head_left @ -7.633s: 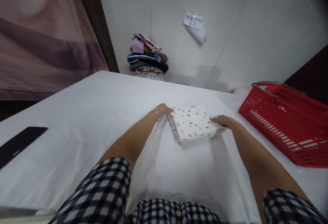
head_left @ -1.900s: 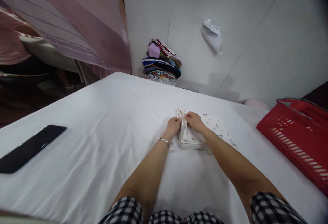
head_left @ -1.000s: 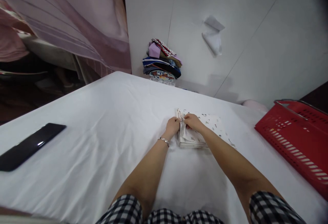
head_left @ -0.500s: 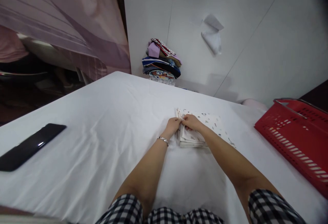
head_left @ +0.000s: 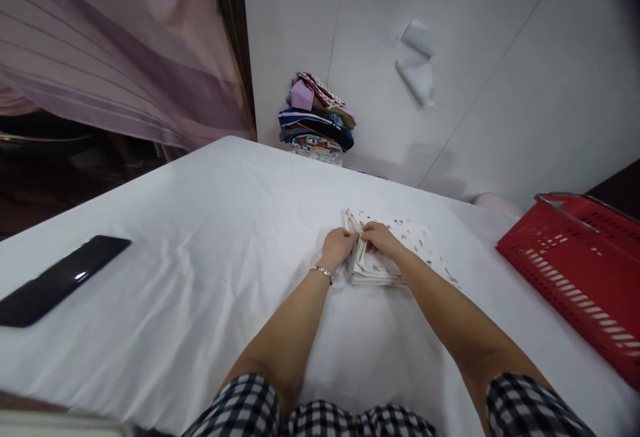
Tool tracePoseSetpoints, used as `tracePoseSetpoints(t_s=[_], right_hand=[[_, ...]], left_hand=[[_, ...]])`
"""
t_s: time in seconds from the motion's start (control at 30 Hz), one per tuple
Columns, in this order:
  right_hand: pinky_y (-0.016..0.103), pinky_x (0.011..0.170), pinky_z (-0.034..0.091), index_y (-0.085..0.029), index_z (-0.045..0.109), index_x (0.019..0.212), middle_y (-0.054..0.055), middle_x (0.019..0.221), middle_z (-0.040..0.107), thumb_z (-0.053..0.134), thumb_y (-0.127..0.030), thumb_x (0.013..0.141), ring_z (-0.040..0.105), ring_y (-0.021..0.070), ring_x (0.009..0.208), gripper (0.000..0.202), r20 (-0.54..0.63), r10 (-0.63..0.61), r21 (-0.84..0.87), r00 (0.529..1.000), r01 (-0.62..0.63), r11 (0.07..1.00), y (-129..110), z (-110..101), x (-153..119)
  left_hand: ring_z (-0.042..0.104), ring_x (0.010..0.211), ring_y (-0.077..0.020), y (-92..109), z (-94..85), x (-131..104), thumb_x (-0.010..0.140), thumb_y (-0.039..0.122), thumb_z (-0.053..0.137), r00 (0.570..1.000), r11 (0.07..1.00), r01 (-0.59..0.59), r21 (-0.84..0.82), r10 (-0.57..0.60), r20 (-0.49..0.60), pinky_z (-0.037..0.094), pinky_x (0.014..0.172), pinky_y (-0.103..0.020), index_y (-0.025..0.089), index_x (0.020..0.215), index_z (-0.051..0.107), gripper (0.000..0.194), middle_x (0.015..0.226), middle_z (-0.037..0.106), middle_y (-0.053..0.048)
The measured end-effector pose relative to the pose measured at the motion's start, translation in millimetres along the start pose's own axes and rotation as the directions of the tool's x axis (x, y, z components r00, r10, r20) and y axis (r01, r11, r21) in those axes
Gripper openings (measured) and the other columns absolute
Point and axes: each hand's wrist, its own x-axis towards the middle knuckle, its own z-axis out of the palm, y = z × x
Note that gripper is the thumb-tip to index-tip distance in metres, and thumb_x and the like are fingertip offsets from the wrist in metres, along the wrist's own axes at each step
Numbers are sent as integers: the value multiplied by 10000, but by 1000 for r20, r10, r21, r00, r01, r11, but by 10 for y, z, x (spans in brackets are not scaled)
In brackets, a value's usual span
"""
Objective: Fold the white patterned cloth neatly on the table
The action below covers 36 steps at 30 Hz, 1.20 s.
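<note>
A folded white cloth (head_left: 413, 240) with small dark and coloured prints lies in several layers on the white-covered surface. At its left edge, my left hand (head_left: 339, 245), with a bracelet at the wrist, is closed on the folded layers. Just to the right, my right hand (head_left: 381, 239) pinches the cloth near the same edge, its fingers partly over the top layer. Both hands are close together, and the cloth's left edge stands slightly raised between them. The fingertips are partly hidden in the folds.
On the left of the white sheet (head_left: 200, 224) lies a black glossy flat object (head_left: 60, 282). A red basket (head_left: 585, 264) with a metal handle stands at the right. Beyond the far edge is a pile of folded clothes (head_left: 317, 120). A pink curtain (head_left: 150, 44) hangs at the upper left.
The raised left edge of the cloth has opened a little from the layers beside it. Both hands have shifted very slightly to the right and still hold it.
</note>
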Motion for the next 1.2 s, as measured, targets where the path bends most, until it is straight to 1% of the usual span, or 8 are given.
tracePoseSetpoints(t_s=[0.17, 0.3, 0.53, 0.7, 0.8, 0.9, 1.03, 1.2], right_hand=[[171, 370, 380, -177, 533, 795, -64, 416, 529, 532, -102, 653, 534, 114, 379, 161, -11, -33, -36, 999, 33, 999, 10, 13, -1], [180, 382, 385, -177, 540, 818, -61, 427, 528, 519, -110, 668, 533, 119, 391, 166, -14, -58, -87, 998, 56, 995, 7, 28, -11], [208, 431, 394, -174, 553, 884, -37, 496, 552, 493, -150, 699, 552, 139, 443, 197, -35, -102, -249, 994, 90, 964, -59, 43, -57], [216, 511, 387, -191, 568, 847, -5, 611, 619, 495, -187, 689, 578, 143, 540, 174, -74, -171, -512, 983, 110, 852, -127, 67, -84], [216, 521, 374, -191, 568, 835, 4, 616, 628, 499, -207, 696, 581, 145, 555, 155, -52, -182, -583, 982, 118, 804, -148, 92, -79], [216, 492, 367, -187, 563, 879, 1, 584, 618, 487, -222, 721, 570, 142, 498, 179, -25, -129, -578, 991, 91, 811, -159, 109, -71], [224, 476, 371, -177, 558, 952, 22, 622, 643, 480, -233, 748, 577, 149, 480, 226, 0, -34, -578, 999, 28, 816, -187, 109, -77], [243, 551, 383, -158, 567, 1004, 107, 859, 685, 565, -338, 747, 640, 213, 731, 314, -5, -118, -719, 993, 79, 691, -258, 115, -117]], left_hand=[[632, 828, -196, 23, -20, -16, 753, 401, 581, 999, 997, 44, 65, -44, -1, 386, 646, -245, 164, 842, 663, 265, 826, 703, -94], [625, 825, -197, 27, -14, -20, 752, 350, 571, 1000, 998, 8, 70, -9, 18, 387, 637, -250, 169, 820, 656, 211, 865, 699, -91], [583, 618, -137, -8, 16, 37, 739, 257, 544, 999, 984, 19, -175, -14, 31, 383, 559, -228, 150, 697, 608, 131, 681, 660, -48], [583, 653, -144, 1, 12, 32, 732, 216, 527, 999, 987, 20, -157, -24, -28, 390, 580, -235, 165, 671, 575, 92, 688, 649, -43], [592, 681, -150, -6, 18, 41, 722, 186, 535, 1000, 992, 14, -127, -16, -20, 404, 603, -239, 169, 688, 569, 51, 723, 656, -49], [600, 686, -147, -29, 32, 69, 720, 169, 536, 1000, 983, 25, -183, -24, 5, 418, 613, -236, 162, 767, 583, 66, 766, 665, -54], [604, 647, -139, -47, 30, 81, 748, 167, 500, 998, 959, 53, -277, -57, -5, 424, 606, -233, 153, 1003, 568, 264, 756, 670, -43], [619, 700, -153, -13, -3, 32, 743, 146, 471, 998, 977, -6, -212, -8, -68, 417, 647, -247, 197, 1135, 535, 401, 773, 679, -30]])
